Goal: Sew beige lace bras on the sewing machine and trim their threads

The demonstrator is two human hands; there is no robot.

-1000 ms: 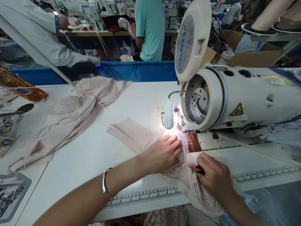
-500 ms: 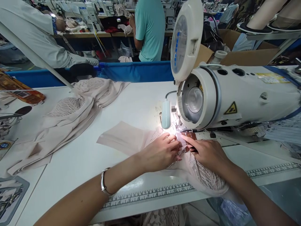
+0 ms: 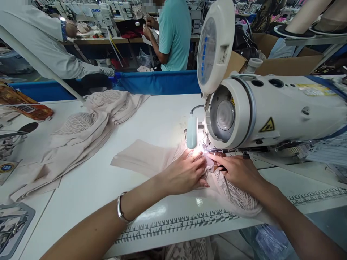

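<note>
A pale pink garment piece of lace and sheer fabric (image 3: 141,157) lies under the needle area of the sewing machine (image 3: 282,115). My left hand (image 3: 187,172) rests on the lace just left of the needle, fingers bent over the cloth, a ring on one finger. Close to the needle, my right hand (image 3: 238,171) presses the cloth with its index finger stretched out, the other fingers curled in. Something small and dark shows under those fingers; I cannot make it out. Bunched lace (image 3: 238,198) hangs below the right hand. A small lamp (image 3: 192,132) lights the spot, and glare hides the needle.
More pale pink lace garments (image 3: 89,126) lie on the left of the white table (image 3: 89,191). A printed ruler (image 3: 176,224) runs along the front edge. An amber bottle (image 3: 24,103) lies far left. Beyond the blue cloth barrier (image 3: 159,82), a person in a teal shirt (image 3: 177,36) works.
My hands stay at the needle with only a slight shift of the left fingers on the cloth. The person in the teal shirt has raised their hands with a pale cloth.
</note>
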